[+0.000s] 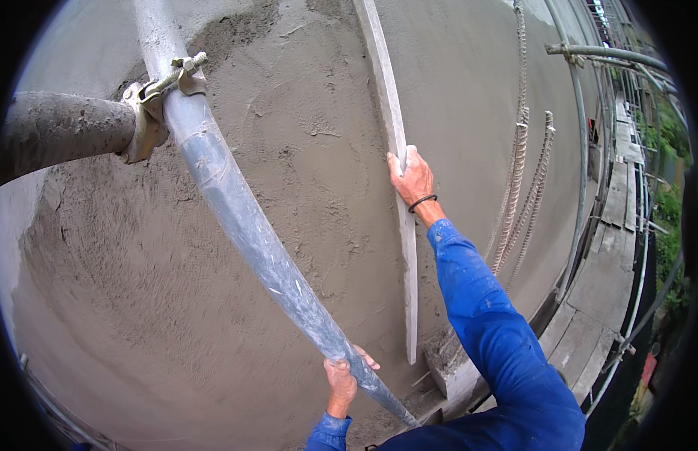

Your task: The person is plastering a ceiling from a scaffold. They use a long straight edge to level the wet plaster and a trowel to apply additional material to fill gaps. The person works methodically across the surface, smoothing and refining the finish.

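Observation:
My right hand (413, 179) is closed around a long pale straightedge (410, 286). The straightedge runs from the upper edge down the wet grey plaster wall (311, 177), nearly upright. It lies against or very close to the plaster; the exact contact cannot be told. My left hand (342, 382) is wrapped around the lower part of a grey metal scaffold pole (247, 222), which slants across in front of the wall. Plaster near the pole is rough and patchy, while the surface right of the straightedge looks smoother.
A clamp (150, 105) joins the slanted pole to a thick horizontal tube (71, 135) at the left. Ribbed steel bars (514, 188) stick out right of my arm. A concrete block (450, 368) sits low. Scaffold planks (601, 278) run along the right, with greenery beyond.

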The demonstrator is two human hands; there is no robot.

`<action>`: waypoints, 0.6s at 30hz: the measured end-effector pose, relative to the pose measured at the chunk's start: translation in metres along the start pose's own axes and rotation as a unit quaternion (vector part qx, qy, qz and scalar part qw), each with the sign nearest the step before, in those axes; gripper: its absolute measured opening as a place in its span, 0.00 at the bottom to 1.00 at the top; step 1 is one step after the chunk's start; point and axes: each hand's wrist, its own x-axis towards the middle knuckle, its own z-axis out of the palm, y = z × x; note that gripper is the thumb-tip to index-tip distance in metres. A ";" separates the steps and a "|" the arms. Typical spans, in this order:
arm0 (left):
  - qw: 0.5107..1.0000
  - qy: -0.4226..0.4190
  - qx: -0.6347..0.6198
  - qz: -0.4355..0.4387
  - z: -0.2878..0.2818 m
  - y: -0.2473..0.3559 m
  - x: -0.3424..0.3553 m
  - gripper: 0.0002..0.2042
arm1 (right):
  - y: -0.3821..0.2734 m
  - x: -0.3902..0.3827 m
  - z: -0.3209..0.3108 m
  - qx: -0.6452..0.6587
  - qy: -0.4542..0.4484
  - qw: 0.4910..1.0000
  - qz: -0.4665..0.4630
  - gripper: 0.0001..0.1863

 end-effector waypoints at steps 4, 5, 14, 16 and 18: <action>0.999 0.028 -0.028 -0.010 -0.001 -0.003 -0.003 0.39 | -0.015 0.078 0.015 -0.013 0.018 1.000 -0.003 0.21; 0.999 0.031 -0.029 -0.008 0.000 -0.003 -0.003 0.39 | -0.019 0.092 0.017 -0.016 0.020 1.000 -0.002 0.21; 0.999 0.019 -0.040 -0.021 0.009 -0.001 -0.001 0.41 | -0.037 0.086 0.030 -0.035 0.005 0.998 -0.049 0.20; 0.999 0.012 -0.032 -0.016 0.009 -0.001 0.000 0.41 | -0.045 0.055 0.035 -0.022 -0.009 0.998 -0.059 0.19; 1.000 0.013 -0.018 -0.012 0.006 -0.001 -0.002 0.42 | -0.058 0.007 0.044 0.009 -0.041 0.997 -0.066 0.18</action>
